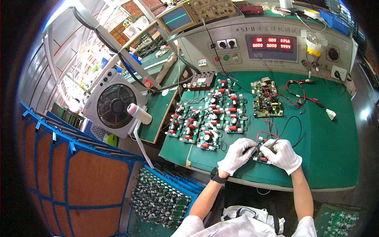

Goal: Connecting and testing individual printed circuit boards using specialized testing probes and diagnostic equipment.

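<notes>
A small green circuit board [261,160] with red components lies at the table's front, between my two white-gloved hands. My left hand [237,155] is closed at the board's left edge, its fingertips pinched around something dark that I cannot make out. From the right, my right hand [285,155] bends over the board, thumb and fingers pressed together on a slim greyish piece, too small to name. Red leads [271,125] and a black lead [300,130] run to the board from behind. Beyond it sits a larger circuit board [267,98] with wires attached.
Several similar boards [213,114] cover the left of the green table [327,146]. A test console [300,47] with red digits and an oscilloscope [176,19] line the back. A fan [116,104] stands left; a blue-edged crate of boards [162,197] is below.
</notes>
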Demonstrator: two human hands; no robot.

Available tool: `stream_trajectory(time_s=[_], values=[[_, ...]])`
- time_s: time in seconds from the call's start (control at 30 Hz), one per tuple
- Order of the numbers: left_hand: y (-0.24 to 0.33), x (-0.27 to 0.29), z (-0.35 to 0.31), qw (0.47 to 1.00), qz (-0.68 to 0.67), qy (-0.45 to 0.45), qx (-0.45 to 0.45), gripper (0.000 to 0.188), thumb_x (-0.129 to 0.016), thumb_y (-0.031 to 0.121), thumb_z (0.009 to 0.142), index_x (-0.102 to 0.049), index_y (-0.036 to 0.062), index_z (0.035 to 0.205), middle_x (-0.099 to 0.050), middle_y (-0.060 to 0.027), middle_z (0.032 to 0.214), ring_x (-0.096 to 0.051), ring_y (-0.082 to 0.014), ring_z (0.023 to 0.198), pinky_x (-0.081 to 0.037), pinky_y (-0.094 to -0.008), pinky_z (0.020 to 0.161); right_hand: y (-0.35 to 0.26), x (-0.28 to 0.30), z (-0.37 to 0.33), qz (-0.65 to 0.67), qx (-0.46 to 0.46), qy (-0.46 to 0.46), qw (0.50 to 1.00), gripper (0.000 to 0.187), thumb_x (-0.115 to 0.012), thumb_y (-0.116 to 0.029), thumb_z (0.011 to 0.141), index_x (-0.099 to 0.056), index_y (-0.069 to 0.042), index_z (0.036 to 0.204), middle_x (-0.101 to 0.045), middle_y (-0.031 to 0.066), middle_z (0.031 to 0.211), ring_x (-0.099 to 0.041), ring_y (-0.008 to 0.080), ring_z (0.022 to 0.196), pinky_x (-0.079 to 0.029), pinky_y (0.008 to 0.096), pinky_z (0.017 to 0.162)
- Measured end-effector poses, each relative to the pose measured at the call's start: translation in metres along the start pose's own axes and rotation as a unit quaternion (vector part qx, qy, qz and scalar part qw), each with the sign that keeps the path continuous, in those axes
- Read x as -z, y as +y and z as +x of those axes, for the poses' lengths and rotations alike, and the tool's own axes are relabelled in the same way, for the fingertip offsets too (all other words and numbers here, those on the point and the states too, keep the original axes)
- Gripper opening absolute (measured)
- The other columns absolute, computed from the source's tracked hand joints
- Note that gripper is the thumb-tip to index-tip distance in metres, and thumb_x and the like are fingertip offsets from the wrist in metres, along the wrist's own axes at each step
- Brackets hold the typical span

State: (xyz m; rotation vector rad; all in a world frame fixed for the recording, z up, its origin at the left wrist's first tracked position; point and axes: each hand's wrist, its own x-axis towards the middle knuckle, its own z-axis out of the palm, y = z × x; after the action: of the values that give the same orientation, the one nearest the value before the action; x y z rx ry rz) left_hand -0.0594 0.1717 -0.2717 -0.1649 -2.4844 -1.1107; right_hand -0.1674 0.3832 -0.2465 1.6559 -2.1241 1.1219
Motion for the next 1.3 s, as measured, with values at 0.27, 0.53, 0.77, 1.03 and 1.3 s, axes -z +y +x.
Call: stream_trajectory(time_s=[0.27, 0.53, 0.77, 1.03, 1.3], values=[[0.0, 0.0, -0.001, 1.0, -0.01, -0.004, 0.007, 0.014, -0.075, 0.01, 0.093, -0.072, 0.0044, 0.105, -0.072, -0.0133, 0.104, -0.068, -0.0344, 0.1, -0.055, -0.0415, 0.089, -0.005, 0.004, 0.003, -0.012, 0.009, -0.012, 1.0, 0.01, -0.078, -0.014, 0.089, -0.08, -0.005, 0.09, -0.078, 0.0121, 0.087, -0.076, 0.0288, 0.077, -0.06, 0.0386, 0.065], [-0.003, -0.001, -0.002, 1.0, -0.009, 0.005, -0.013, 0.015, -0.076, 0.008, 0.092, -0.07, 0.003, 0.105, -0.073, -0.0148, 0.104, -0.07, -0.0343, 0.097, -0.056, -0.0403, 0.088, -0.015, 0.004, 0.009, 0.02, -0.036, 0.005, 0.999, 0.009, -0.078, -0.014, 0.088, -0.08, -0.007, 0.093, -0.078, 0.011, 0.088, -0.074, 0.0274, 0.072, -0.059, 0.0376, 0.062], [-0.003, -0.001, -0.002, 1.0, -0.001, 0.002, -0.009, 0.015, -0.076, 0.008, 0.092, -0.07, 0.0032, 0.105, -0.073, -0.0143, 0.104, -0.07, -0.0346, 0.097, -0.056, -0.0406, 0.088, -0.012, 0.001, 0.006, -0.002, -0.014, 0.007, 1.0, 0.01, -0.078, -0.014, 0.088, -0.081, -0.006, 0.093, -0.078, 0.0112, 0.089, -0.074, 0.0273, 0.072, -0.058, 0.0372, 0.062], [-0.001, -0.001, 0.0, 1.0, -0.013, 0.0, 0.007, 0.014, -0.075, 0.01, 0.092, -0.073, 0.004, 0.105, -0.074, -0.0139, 0.106, -0.07, -0.034, 0.101, -0.056, -0.0413, 0.09, -0.011, 0.003, 0.007, -0.005, -0.012, 0.01, 1.0, 0.01, -0.079, -0.013, 0.087, -0.08, -0.003, 0.09, -0.078, 0.0131, 0.089, -0.074, 0.0279, 0.072, -0.058, 0.0371, 0.062], [-0.001, -0.002, -0.002, 1.0, -0.021, 0.001, 0.011, 0.014, -0.075, 0.009, 0.092, -0.073, 0.0038, 0.105, -0.074, -0.0141, 0.106, -0.07, -0.0341, 0.101, -0.056, -0.0412, 0.091, -0.012, 0.004, 0.007, -0.016, 0.005, 0.017, 1.0, 0.011, -0.08, -0.013, 0.087, -0.079, -0.002, 0.087, -0.078, 0.0138, 0.088, -0.074, 0.028, 0.071, -0.058, 0.0374, 0.062]])
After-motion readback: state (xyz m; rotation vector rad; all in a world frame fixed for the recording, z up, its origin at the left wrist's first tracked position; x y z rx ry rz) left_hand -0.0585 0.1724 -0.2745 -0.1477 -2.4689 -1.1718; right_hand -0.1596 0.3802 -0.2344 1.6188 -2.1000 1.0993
